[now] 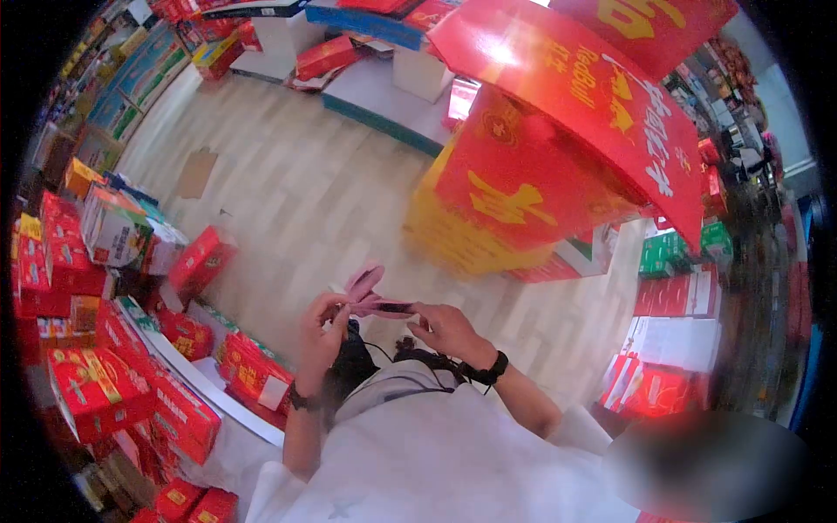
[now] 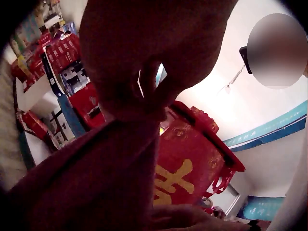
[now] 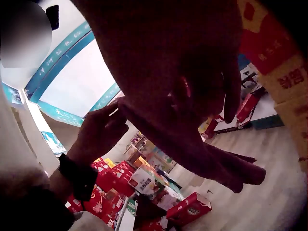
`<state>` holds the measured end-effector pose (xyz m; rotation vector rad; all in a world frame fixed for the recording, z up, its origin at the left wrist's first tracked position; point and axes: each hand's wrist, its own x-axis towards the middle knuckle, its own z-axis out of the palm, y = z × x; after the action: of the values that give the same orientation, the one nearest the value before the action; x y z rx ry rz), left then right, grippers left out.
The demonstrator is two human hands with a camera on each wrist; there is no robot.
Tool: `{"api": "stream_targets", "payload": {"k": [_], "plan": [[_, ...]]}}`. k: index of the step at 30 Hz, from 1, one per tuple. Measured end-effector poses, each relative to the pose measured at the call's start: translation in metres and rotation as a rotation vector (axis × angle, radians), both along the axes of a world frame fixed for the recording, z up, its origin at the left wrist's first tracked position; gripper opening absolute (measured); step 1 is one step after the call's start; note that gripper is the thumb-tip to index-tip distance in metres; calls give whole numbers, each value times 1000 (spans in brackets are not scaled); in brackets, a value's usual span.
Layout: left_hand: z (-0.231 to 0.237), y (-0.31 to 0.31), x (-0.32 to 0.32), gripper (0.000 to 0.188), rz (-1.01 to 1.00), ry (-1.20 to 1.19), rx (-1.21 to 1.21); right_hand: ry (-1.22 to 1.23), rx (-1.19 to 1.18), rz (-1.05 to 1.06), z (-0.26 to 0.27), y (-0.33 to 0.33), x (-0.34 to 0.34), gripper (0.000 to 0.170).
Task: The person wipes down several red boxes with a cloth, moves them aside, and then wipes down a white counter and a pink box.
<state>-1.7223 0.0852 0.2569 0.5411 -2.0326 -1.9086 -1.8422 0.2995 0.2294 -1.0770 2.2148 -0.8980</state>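
A pink, glove-like fabric item [image 1: 370, 296] is stretched between both hands in front of the body, with finger-shaped ends hanging free in the right wrist view [image 3: 226, 168]. The left hand [image 1: 321, 336] pinches one part of it between thumb and fingertips; in the left wrist view that hand [image 2: 154, 53] is above the dark pink fabric [image 2: 96, 178]. The right hand [image 1: 455, 336] pinches the other side, its thumb below. In the right wrist view the right hand [image 3: 163, 53] is dark and large, and the left hand [image 3: 98, 134] shows beyond it.
A large red display with yellow characters [image 1: 514, 187] stands ahead to the right. Red boxes [image 1: 100, 392] crowd a white-edged shelf at the left. More red boxes [image 1: 671, 388] are at the right. A flat piece of cardboard [image 1: 197, 174] lies on the pale floor [image 1: 296, 166].
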Motion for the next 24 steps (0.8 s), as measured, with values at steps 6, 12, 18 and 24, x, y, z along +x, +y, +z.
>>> {"api": "stream_targets", "payload": {"k": [6,12,18,24], "plan": [[-4,-72,-54,6,4,-80,-10,60,46,-120,1,-50,-26,25],[-21,-174,-93,8,-15,-34,-191,230,-197,-263,8,-141,-51,13],[-23,-259,-99,7,89,-69,-100,352,-293,-195,12,-230,-84,13],[-40,-304,-127,10,89,-153,-61,415,-284,-181,15,-276,-114,14]]}}
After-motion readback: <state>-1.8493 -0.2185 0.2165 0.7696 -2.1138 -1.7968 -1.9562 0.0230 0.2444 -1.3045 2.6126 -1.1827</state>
